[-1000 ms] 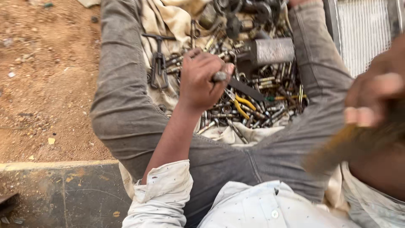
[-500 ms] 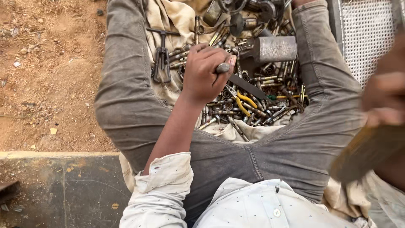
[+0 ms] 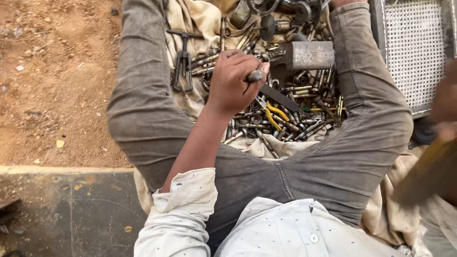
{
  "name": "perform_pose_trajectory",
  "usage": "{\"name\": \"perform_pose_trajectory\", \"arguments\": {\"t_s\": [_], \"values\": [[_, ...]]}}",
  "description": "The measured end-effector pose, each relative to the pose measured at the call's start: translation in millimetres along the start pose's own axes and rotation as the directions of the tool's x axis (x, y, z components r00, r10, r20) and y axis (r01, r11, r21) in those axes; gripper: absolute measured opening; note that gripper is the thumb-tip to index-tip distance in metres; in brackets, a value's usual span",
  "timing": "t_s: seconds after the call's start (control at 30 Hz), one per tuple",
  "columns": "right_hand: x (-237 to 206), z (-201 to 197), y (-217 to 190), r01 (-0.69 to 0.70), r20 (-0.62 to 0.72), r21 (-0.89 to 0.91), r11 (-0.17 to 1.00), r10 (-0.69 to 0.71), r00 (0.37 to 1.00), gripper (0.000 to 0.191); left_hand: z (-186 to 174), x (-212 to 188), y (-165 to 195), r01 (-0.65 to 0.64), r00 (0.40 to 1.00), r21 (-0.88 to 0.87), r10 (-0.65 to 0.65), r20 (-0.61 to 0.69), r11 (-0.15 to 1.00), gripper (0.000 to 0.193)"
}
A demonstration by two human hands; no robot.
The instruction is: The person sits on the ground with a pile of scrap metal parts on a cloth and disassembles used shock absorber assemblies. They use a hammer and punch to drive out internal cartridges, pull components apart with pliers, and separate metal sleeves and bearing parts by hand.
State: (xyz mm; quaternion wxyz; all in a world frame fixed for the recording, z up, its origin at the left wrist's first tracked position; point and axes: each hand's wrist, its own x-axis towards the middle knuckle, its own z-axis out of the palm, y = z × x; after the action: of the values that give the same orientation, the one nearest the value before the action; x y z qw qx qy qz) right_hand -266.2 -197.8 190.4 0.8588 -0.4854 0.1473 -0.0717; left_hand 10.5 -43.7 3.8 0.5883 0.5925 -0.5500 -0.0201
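Gripping a dark flat tool (image 3: 278, 97) over a heap of loose metal parts (image 3: 285, 121), left hand (image 3: 233, 83) curled shut around its grey handle end.

Blade runs out toward 4 o'clock from the fist, tip low over the heap on the tan cloth (image 3: 190, 24) between the person's spread legs. Judged: one tool picked out, bulk of the heap unsorted; yellow-handled pliers (image 3: 275, 115), hammer head (image 3: 309, 54) at 1 o'clock and black puller (image 3: 183, 62) at 10 o'clock lie untouched. Right hand (image 3: 445, 107) at 3 o'clock is blurred at the frame edge, near a brownish stick-like thing (image 3: 426, 173); grip cannot be told. Room: hemmed by grey trouser legs (image 3: 143, 109) left and right; white mesh grille (image 3: 414, 52) beyond at 2 o'clock. Open dirt (image 3: 52, 81) at 9 o'clock, concrete kerb (image 3: 71, 209) at 7.
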Motion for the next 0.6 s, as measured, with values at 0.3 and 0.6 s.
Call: {"name": "perform_pose_trajectory", "arguments": {"t_s": [0.3,0.6], "values": [[61.0,79.8,16.3,-0.555,-0.558,-0.662,0.503,0.163,0.814,0.048,8.9,8.6,2.2,-0.061,0.998,0.105,0.057,0.041,0.993,0.018],[32.9,76.8,3.4,-0.056,-0.139,-0.204,0.977,0.027,0.990,0.049,0.5,-3.2,2.2,-0.051,0.999,0.060,0.052,-0.005,0.997,0.011]]}}
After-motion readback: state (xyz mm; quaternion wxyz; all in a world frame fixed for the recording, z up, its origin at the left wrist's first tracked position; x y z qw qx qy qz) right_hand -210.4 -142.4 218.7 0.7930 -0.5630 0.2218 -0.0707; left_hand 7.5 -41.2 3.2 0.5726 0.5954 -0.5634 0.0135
